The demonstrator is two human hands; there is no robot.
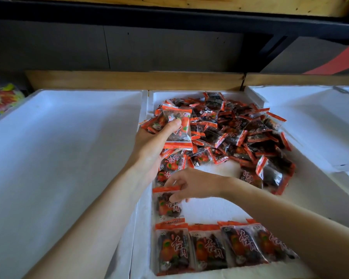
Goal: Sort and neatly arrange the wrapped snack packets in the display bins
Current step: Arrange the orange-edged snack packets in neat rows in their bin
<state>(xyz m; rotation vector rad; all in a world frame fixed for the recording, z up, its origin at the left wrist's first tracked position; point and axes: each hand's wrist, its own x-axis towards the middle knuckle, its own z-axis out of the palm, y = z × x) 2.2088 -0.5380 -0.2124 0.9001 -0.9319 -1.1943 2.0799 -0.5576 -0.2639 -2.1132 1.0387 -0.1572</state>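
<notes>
Pinching a single packet [168, 204] between thumb and fingertips, the right hand [191, 186] is holding it flat by the left wall of the middle bin [144, 218], just behind the row of four packets [220, 248] lying side by side along the near edge. Beyond it, the left hand [153, 143] is clutching a small bundle of packets [175, 127], thumb on top, over the loose pile [240, 133] filling the bin's far end.

Both arms reach forward: left grip [153, 141] curled, right grip [191, 186] pinching
</notes>
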